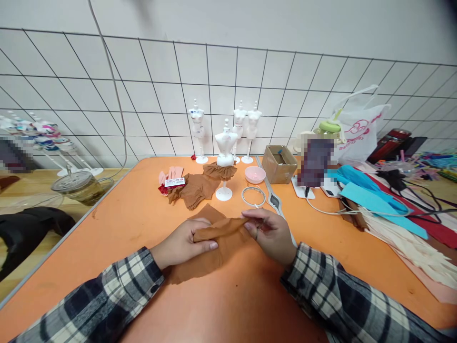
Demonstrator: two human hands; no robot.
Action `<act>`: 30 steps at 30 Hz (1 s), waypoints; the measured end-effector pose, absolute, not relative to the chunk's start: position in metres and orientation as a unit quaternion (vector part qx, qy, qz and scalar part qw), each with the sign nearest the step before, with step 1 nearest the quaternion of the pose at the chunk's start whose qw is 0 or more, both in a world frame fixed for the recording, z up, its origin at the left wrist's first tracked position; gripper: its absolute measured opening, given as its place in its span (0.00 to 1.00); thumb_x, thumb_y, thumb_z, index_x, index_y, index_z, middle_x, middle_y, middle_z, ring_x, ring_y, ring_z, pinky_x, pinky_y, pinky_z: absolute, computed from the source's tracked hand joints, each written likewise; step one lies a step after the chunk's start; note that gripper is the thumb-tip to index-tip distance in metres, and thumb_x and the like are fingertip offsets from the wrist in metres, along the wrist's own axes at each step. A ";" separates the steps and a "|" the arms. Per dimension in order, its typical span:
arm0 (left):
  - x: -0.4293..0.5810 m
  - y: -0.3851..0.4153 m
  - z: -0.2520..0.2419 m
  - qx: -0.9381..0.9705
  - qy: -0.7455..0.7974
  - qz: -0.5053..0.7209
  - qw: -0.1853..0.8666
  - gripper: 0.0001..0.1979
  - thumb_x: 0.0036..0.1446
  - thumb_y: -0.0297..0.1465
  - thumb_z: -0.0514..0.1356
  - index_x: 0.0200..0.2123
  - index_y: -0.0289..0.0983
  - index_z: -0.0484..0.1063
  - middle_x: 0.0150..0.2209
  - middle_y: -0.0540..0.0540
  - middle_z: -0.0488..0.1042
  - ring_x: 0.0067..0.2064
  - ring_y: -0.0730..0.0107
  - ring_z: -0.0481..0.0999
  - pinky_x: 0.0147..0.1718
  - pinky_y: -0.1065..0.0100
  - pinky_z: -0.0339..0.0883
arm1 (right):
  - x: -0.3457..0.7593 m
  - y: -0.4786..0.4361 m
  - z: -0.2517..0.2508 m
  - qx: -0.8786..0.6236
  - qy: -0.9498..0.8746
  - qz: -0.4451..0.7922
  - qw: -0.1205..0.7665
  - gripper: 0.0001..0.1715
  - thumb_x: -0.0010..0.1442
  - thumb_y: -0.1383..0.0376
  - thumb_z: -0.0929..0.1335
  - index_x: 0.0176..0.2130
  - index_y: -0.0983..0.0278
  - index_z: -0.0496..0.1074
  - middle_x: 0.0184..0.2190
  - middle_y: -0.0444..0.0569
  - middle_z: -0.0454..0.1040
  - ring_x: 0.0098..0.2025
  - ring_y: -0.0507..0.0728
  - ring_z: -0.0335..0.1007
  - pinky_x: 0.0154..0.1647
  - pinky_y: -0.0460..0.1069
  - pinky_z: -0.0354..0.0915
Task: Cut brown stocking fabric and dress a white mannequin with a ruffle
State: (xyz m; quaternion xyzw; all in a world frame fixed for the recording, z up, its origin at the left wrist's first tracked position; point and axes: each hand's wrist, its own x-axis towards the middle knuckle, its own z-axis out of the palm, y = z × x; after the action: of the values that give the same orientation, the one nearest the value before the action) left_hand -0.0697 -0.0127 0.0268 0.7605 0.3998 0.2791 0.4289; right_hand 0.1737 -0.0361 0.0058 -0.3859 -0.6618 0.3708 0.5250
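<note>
A piece of thin brown fabric [223,247] hangs between my hands above the orange table, its upper edge folded over. My left hand [183,243] is closed on the fold, thumb in front. At the fold's right end, my right hand [273,236] pinches the same fabric between thumb and fingers. A small white tip shows above the right fingers; I cannot make out what it is. Beyond my hands stands a small white dress form [226,143] with a gathered brown ruffle [217,170] round its base. More brown fabric [198,190] lies crumpled to its left.
Behind are several smaller dress forms [198,125]. Right of centre lie a pink bowl [254,174], an embroidery hoop [243,196] and a cardboard box [281,166]. A phone [316,162] stands upright; cables and fabric strips [410,243] cover the right side. A glass jar [80,186] sits left.
</note>
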 end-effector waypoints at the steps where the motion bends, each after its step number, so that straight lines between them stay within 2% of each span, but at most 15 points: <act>1: -0.070 -0.013 0.025 0.747 0.391 0.256 0.472 0.14 0.51 0.42 0.65 0.32 0.37 0.78 0.30 0.47 0.79 0.31 0.63 0.77 0.32 0.67 0.72 | 0.173 -0.032 0.005 -0.394 -0.642 0.404 0.518 0.17 0.60 0.56 0.69 0.47 0.61 0.74 0.43 0.53 0.78 0.44 0.58 0.75 0.46 0.54 0.71; 3: -0.071 -0.012 0.022 0.701 0.371 0.222 0.568 0.14 0.54 0.42 0.63 0.38 0.37 0.78 0.35 0.46 0.80 0.35 0.62 0.78 0.35 0.65 0.73 | 0.175 -0.023 0.004 -0.406 -0.600 0.462 0.512 0.25 0.57 0.53 0.70 0.51 0.62 0.71 0.48 0.56 0.76 0.48 0.60 0.74 0.47 0.55 0.71; 5: -0.073 -0.010 0.017 0.631 0.377 0.232 0.637 0.16 0.54 0.41 0.64 0.42 0.37 0.77 0.39 0.44 0.81 0.39 0.60 0.79 0.40 0.62 0.73 | 0.181 -0.014 0.003 -0.420 -0.569 0.496 0.504 0.31 0.56 0.51 0.71 0.54 0.63 0.69 0.50 0.58 0.74 0.49 0.60 0.73 0.41 0.52 0.73; 7: -0.074 -0.007 0.014 0.556 0.398 0.256 0.683 0.18 0.54 0.41 0.65 0.45 0.36 0.76 0.41 0.42 0.81 0.40 0.58 0.80 0.42 0.60 0.73 | 0.189 -0.009 0.005 -0.418 -0.560 0.526 0.484 0.34 0.55 0.49 0.70 0.55 0.64 0.68 0.50 0.59 0.73 0.44 0.59 0.74 0.31 0.48 0.72; 9: -0.076 -0.004 0.011 0.510 0.413 0.278 0.702 0.20 0.54 0.41 0.65 0.47 0.36 0.74 0.42 0.40 0.81 0.40 0.57 0.81 0.43 0.58 0.74 | 0.197 -0.007 0.011 -0.379 -0.569 0.570 0.454 0.36 0.54 0.47 0.70 0.54 0.66 0.69 0.48 0.59 0.75 0.38 0.56 0.73 0.25 0.45 0.69; 11: -0.077 -0.003 0.010 0.505 0.417 0.287 0.699 0.21 0.55 0.41 0.65 0.49 0.37 0.73 0.44 0.40 0.81 0.42 0.56 0.81 0.43 0.57 0.74 | 0.202 -0.010 0.019 -0.316 -0.596 0.646 0.356 0.37 0.54 0.45 0.70 0.53 0.67 0.71 0.44 0.58 0.77 0.32 0.53 0.71 0.23 0.44 0.67; 14: -0.077 -0.005 0.013 0.537 0.412 0.264 0.688 0.22 0.55 0.44 0.64 0.48 0.37 0.74 0.44 0.39 0.81 0.42 0.54 0.81 0.43 0.56 0.74 | 0.199 -0.019 0.029 -0.269 -0.628 0.726 0.080 0.36 0.53 0.45 0.70 0.51 0.68 0.73 0.39 0.56 0.79 0.27 0.50 0.69 0.22 0.43 0.65; 16: -0.076 -0.007 0.017 0.561 0.388 0.250 0.687 0.26 0.51 0.45 0.66 0.49 0.37 0.74 0.45 0.38 0.80 0.44 0.52 0.80 0.45 0.54 0.73 | 0.192 -0.026 0.032 -0.302 -0.632 0.713 0.012 0.33 0.54 0.48 0.71 0.50 0.67 0.74 0.38 0.54 0.79 0.26 0.49 0.68 0.21 0.41 0.63; 19: -0.073 -0.010 0.020 0.591 0.349 0.257 0.681 0.32 0.44 0.43 0.70 0.52 0.36 0.72 0.48 0.39 0.79 0.50 0.50 0.77 0.49 0.53 0.71 | 0.181 -0.035 0.029 -0.335 -0.631 0.700 0.005 0.29 0.55 0.49 0.70 0.49 0.66 0.74 0.37 0.52 0.78 0.25 0.48 0.66 0.20 0.40 0.61; 23: -0.068 -0.011 0.019 0.608 0.328 0.282 0.666 0.30 0.46 0.36 0.71 0.53 0.36 0.71 0.50 0.39 0.77 0.53 0.52 0.75 0.50 0.56 0.70 | 0.171 -0.045 0.024 -0.350 -0.634 0.690 0.013 0.26 0.55 0.49 0.70 0.47 0.64 0.75 0.39 0.51 0.78 0.27 0.49 0.67 0.18 0.40 0.62; 26: -0.065 -0.012 0.017 0.598 0.339 0.296 0.664 0.27 0.49 0.35 0.69 0.52 0.35 0.72 0.50 0.38 0.77 0.53 0.52 0.75 0.49 0.56 0.70 | 0.169 -0.048 0.025 -0.359 -0.632 0.687 0.006 0.26 0.54 0.48 0.70 0.45 0.63 0.76 0.39 0.50 0.77 0.28 0.50 0.68 0.18 0.40 0.61; 30: -0.064 -0.013 0.016 0.546 0.359 0.290 0.700 0.26 0.51 0.37 0.68 0.53 0.36 0.71 0.49 0.37 0.78 0.48 0.52 0.78 0.45 0.56 0.73 | 0.167 -0.048 0.026 -0.382 -0.629 0.677 0.005 0.27 0.53 0.46 0.70 0.44 0.63 0.76 0.37 0.49 0.77 0.26 0.49 0.67 0.17 0.40 0.60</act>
State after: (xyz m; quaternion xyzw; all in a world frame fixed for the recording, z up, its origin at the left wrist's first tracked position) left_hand -0.0643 -0.0135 0.0165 0.5456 0.3587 0.2896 0.6998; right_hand 0.1670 -0.0480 0.0261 -0.3819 -0.6294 0.6767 0.0046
